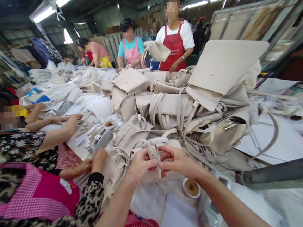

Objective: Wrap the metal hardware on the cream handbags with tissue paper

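Observation:
My left hand [140, 164] and my right hand [178, 160] pinch the same cream leather strap [154, 155] from either side, just above the white table. The strap carries a small gold buckle near its top and hangs down between my thumbs. It runs back into a cream bag [143, 142] lying right behind my hands. A small round dish of brown glue [191, 187] sits on the table just under my right wrist.
A tall heap of cream bags and straps [182, 107] fills the middle of the table [281, 144]. A co-worker's hand [99, 157] rests close on my left beside a grey tool [102, 139]. More people stand at the far side. A dark metal bar [284, 174] crosses at right.

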A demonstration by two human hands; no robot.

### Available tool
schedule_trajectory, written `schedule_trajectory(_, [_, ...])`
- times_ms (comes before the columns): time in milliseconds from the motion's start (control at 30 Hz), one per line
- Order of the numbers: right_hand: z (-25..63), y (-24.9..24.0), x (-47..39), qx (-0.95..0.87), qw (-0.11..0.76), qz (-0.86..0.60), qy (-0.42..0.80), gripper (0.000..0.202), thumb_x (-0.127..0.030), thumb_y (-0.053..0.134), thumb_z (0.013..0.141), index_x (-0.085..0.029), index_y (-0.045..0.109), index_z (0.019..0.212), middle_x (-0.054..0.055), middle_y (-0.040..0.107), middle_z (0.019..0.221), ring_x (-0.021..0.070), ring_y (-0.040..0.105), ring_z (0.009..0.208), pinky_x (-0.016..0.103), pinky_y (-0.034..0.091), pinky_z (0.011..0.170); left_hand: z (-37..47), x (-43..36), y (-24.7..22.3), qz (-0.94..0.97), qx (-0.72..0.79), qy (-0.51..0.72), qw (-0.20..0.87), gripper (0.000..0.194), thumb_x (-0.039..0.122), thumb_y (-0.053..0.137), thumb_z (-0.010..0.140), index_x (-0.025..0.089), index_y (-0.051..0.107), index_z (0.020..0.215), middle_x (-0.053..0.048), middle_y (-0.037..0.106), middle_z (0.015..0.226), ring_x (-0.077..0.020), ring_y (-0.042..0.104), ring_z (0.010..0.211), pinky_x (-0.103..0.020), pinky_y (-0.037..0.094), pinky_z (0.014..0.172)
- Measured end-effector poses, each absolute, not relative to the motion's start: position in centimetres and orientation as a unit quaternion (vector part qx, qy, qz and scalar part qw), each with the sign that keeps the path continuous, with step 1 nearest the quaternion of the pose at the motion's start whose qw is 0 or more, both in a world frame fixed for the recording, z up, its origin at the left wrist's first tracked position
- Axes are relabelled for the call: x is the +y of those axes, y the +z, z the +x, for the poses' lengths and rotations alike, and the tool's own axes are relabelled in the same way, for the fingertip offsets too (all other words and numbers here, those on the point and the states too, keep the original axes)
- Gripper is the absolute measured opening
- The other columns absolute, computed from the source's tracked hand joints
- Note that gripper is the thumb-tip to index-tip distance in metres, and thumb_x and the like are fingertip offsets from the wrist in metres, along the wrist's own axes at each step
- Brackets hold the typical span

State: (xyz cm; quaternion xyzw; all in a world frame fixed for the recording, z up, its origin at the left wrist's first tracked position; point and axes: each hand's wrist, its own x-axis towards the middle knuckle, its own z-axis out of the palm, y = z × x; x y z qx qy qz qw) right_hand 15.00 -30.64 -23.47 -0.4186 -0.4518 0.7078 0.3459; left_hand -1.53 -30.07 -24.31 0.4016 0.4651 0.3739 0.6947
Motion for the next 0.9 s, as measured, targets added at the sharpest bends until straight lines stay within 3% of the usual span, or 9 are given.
schedule_trajectory(233, [14.7,-25.2,-31.5,-0.51,0.352,-0.475,0.625,0.043,-0.019,0.07,0.069,-0.021,0.069,0.112,-0.005,0.068,0.061,0.0132,0.059,0.05,0.027,0.047,0.055,-1.6,-29.8,-24.9,0.439,0.472,0.368,0.67,0.031,0.02,0.078,0.054,0.015,0.061,0.078,0.004,0.061,0.063,-0.0111,0.056,0.054,-0.023,0.044,0.053])
schedule_trajectory(367, [14.7,-24.9,-31.3,-0.412,0.409,-0.482,0.657,0.045,-0.024,0.078,0.061,-0.019,0.066,0.104,-0.006,0.066,0.059,0.013,0.058,0.05,0.027,0.046,0.055,-1.8,-29.6,-24.7,0.475,0.464,0.352,0.66,0.029,0.018,0.073,0.056,0.015,0.061,0.082,0.003,0.06,0.068,-0.0111,0.053,0.06,-0.022,0.04,0.055])
schedule_trajectory(600, [13.1,-25.8,-33.1,-0.281,0.496,-0.506,0.646,0.042,-0.038,0.086,0.057,-0.017,0.07,0.09,-0.002,0.067,0.067,0.0126,0.06,0.061,0.027,0.051,0.062,0.0,-31.2,-25.4,0.623,0.6,0.346,0.363,0.007,0.014,0.054,0.073,0.02,0.052,0.07,0.006,0.048,0.061,-0.0126,0.044,0.06,-0.025,0.032,0.059])
schedule_trajectory(700, [13.1,-26.2,-33.8,-0.253,0.509,-0.476,0.671,0.048,-0.044,0.087,0.058,-0.017,0.072,0.095,0.0,0.071,0.076,0.0133,0.063,0.067,0.029,0.055,0.069,-0.1,-31.2,-25.8,0.599,0.544,0.371,0.455,0.002,0.018,0.055,0.074,0.019,0.055,0.076,0.004,0.053,0.067,-0.0132,0.049,0.064,-0.025,0.037,0.06])
schedule_trajectory(900, [12.9,-26.9,-34.0,-0.264,0.531,-0.446,0.67,0.043,-0.039,0.09,0.058,-0.018,0.073,0.092,0.002,0.075,0.079,0.0137,0.065,0.067,0.029,0.055,0.069,-0.9,-30.6,-25.4,0.486,0.494,0.388,0.608,0.017,0.022,0.067,0.063,0.015,0.062,0.078,0.003,0.06,0.069,-0.0121,0.053,0.062,-0.025,0.042,0.061])
